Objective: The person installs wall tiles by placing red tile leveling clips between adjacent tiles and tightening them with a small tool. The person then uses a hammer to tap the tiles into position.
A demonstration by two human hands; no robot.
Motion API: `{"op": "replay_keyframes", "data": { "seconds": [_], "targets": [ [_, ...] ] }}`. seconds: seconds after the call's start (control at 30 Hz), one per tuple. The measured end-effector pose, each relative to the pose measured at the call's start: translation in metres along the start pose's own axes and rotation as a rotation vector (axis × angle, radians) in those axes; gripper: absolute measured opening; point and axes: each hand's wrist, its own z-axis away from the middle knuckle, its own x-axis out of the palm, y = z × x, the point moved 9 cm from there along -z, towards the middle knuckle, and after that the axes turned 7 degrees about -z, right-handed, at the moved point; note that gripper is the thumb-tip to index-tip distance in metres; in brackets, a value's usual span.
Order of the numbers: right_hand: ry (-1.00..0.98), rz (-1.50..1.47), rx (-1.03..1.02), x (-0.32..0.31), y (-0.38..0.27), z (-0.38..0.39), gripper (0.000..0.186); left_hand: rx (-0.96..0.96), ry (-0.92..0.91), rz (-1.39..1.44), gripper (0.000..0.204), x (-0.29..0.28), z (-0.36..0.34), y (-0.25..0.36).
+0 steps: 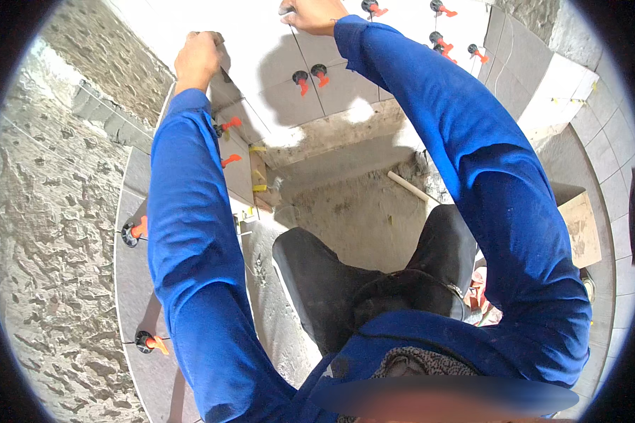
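My left hand [199,60] is up at the left corner of the tiled wall, its fingers curled in against the tile edge. What those fingers grip, if anything, is hidden. Farther right and higher, my right hand [314,15] is closed near the picture's top rim, with something small and dark at its fingertips that I cannot make out. Both hands are close to the pale wall tiles [268,106]. Below and between them, a pair of black tile levelers [300,79] with red-orange handles sits on a tile joint.
More levelers [437,39] dot the upper right tiles, and others [147,342] sit along the left tiles. Rough plaster [56,268] covers the left wall. Below me, a pale stick [409,187] lies on the concrete floor [346,218]. A tan board [580,229] stands at the right.
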Motion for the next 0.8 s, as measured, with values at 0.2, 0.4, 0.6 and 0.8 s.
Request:
{"op": "replay_keyframes", "data": {
  "seconds": [0.2,0.4,0.6,0.8],
  "targets": [
    [-0.054,0.067,0.037,0.004,0.002,-0.001,0.020,0.047,-0.060,-0.017,0.027,0.008,-0.010,-0.004],
    [-0.023,0.048,0.091,0.002,0.003,-0.004,0.016,0.046,-0.022,-0.057,0.026,0.006,-0.005,-0.003],
    [-0.049,0.099,0.112,0.007,0.007,-0.007,0.016,0.040,0.008,-0.081,0.030,0.007,-0.001,-0.001],
    [-0.042,0.136,0.056,0.006,0.002,-0.009,0.016,0.033,0.035,-0.083,0.029,0.007,0.001,-0.002]
  ]
}}
